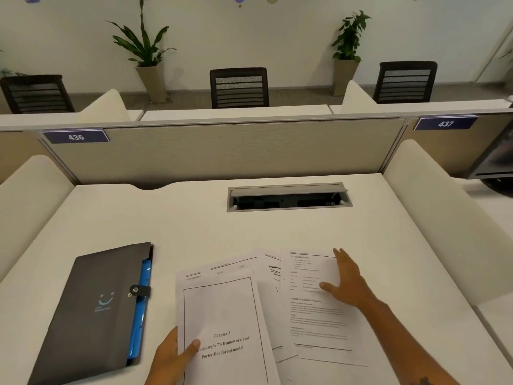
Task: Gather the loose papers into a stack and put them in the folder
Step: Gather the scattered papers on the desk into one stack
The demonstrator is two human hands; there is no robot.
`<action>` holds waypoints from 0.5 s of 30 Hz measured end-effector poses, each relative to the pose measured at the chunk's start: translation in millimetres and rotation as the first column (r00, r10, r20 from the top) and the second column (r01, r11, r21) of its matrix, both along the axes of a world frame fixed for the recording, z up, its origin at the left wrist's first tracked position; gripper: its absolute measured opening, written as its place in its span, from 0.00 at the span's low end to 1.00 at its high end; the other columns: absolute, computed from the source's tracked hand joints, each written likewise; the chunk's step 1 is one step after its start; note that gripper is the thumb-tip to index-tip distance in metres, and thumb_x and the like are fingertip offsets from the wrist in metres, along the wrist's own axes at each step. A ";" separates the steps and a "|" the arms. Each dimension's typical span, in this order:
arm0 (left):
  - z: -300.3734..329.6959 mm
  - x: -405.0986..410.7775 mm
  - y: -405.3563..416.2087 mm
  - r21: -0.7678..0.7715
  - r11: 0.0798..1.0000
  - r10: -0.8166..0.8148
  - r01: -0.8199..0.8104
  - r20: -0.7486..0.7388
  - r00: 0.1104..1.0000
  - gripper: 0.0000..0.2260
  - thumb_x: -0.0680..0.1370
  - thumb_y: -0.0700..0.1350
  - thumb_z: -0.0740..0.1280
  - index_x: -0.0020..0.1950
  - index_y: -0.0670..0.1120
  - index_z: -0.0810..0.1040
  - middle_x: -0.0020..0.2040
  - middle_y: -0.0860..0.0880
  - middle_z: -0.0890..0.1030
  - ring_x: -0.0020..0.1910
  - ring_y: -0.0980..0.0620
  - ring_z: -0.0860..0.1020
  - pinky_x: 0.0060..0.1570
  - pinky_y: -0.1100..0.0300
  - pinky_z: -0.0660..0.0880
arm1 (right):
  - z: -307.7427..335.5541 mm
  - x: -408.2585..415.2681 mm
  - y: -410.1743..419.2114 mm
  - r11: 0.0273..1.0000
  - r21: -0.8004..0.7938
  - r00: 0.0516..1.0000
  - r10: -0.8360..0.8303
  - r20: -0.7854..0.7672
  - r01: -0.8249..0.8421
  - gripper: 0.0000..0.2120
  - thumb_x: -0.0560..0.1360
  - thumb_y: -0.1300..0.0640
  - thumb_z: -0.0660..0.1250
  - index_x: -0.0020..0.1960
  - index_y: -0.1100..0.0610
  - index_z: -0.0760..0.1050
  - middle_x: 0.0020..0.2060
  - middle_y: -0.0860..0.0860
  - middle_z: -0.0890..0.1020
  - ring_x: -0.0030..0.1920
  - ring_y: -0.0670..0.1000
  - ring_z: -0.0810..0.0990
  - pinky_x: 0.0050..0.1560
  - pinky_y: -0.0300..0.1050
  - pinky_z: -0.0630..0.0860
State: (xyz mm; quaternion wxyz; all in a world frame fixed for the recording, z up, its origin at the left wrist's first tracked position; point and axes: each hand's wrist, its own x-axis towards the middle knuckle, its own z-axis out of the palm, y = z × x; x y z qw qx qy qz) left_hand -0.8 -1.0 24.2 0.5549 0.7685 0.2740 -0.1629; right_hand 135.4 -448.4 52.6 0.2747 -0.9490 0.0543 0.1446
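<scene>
Head-worn view, down over desk (pixel 194 218)

We see a white desk (pixel 194 218) with a grey cable hatch (pixel 288 197) set into it, lid tilted open. White side dividers stand at the left (pixel 30 195) and right (pixel 433 207). Behind the desk runs a beige partition panel (pixel 236 151) carrying two blue number plates, 436 (pixel 75 137) and 437 (pixel 445 123). Beyond it we note three black mesh-backed chairs: left (pixel 36 93), middle (pixel 239 87), right (pixel 404 81). Two potted plants stand against the white wall, a long-leaved one (pixel 144 48) between the left and middle chairs, a bushier one (pixel 349 37) between the middle and right chairs. A dark object (pixel 497 159) sits at far right; we can't tell what.
</scene>
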 end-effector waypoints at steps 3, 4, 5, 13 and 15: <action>-0.2 0.7 2.5 0.007 1.000 0.021 -0.021 0.007 1.000 0.29 0.75 0.46 0.75 0.74 0.44 0.71 0.64 0.44 0.81 0.61 0.43 0.78 0.70 0.46 0.71 | -4.6 8.2 -15.6 0.994 -0.050 0.995 0.092 -0.043 -0.094 0.62 0.71 0.39 0.79 0.86 0.52 0.37 0.87 0.52 0.44 0.86 0.59 0.46 0.85 0.63 0.52; -0.5 1.2 3.0 0.002 0.999 0.032 -0.032 0.006 0.999 0.29 0.75 0.46 0.75 0.74 0.44 0.71 0.64 0.44 0.81 0.60 0.43 0.78 0.70 0.46 0.71 | -6.7 9.7 -19.1 0.989 -0.083 0.992 0.116 -0.059 -0.120 0.63 0.71 0.38 0.79 0.86 0.52 0.37 0.87 0.52 0.46 0.86 0.60 0.46 0.85 0.63 0.50; -0.9 1.9 3.2 -0.006 0.999 0.044 -0.044 0.003 0.999 0.29 0.75 0.46 0.75 0.74 0.44 0.70 0.63 0.44 0.81 0.59 0.43 0.78 0.70 0.45 0.72 | -8.8 9.9 -21.2 0.984 -0.110 0.989 0.131 -0.069 -0.138 0.64 0.71 0.37 0.79 0.86 0.52 0.37 0.87 0.53 0.47 0.86 0.61 0.47 0.85 0.63 0.50; -2.4 7.7 2.0 -0.106 0.984 0.143 -0.142 -0.003 0.990 0.28 0.75 0.44 0.74 0.74 0.45 0.70 0.60 0.45 0.82 0.61 0.41 0.79 0.67 0.40 0.74 | -18.8 -4.1 -20.0 0.996 -0.065 0.997 0.067 0.040 -0.064 0.59 0.70 0.39 0.80 0.87 0.51 0.45 0.83 0.47 0.65 0.84 0.57 0.57 0.83 0.62 0.55; -1.2 10.5 0.0 -0.115 0.982 0.151 -0.150 0.001 0.989 0.28 0.76 0.44 0.74 0.74 0.45 0.70 0.61 0.45 0.81 0.61 0.41 0.78 0.67 0.40 0.73 | -20.3 -9.8 -17.1 0.999 -0.029 0.997 0.027 0.069 -0.025 0.57 0.69 0.43 0.81 0.86 0.49 0.49 0.78 0.44 0.72 0.78 0.56 0.66 0.79 0.60 0.63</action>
